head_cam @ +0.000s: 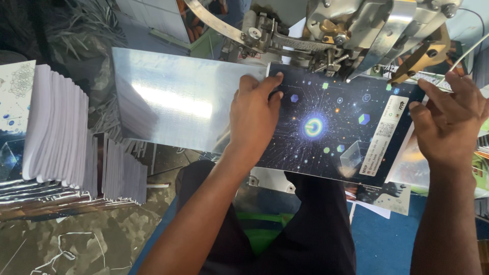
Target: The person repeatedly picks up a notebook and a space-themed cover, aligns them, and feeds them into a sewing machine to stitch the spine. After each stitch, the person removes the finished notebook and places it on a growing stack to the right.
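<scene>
Pressing flat, both hands [253, 113] [448, 125] steady a glossy rectangular booklet [326, 130].

White booklet stacks [56, 127] left; paper scraps [81, 239] below.

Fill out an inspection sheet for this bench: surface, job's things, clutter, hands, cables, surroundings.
Surface: shiny metal plate under the machine head.
Job's things: dark printed booklet lying flat at the metal stitching machine.
Clutter: stacks of white-edged booklets to the left; loose printed sheets lower right.
Hands: left hand pressing the booklet's left edge; right hand at its right edge.
Cables: thin wire at upper right.
Surroundings: blue floor; the person's dark-trousered knees.
</scene>
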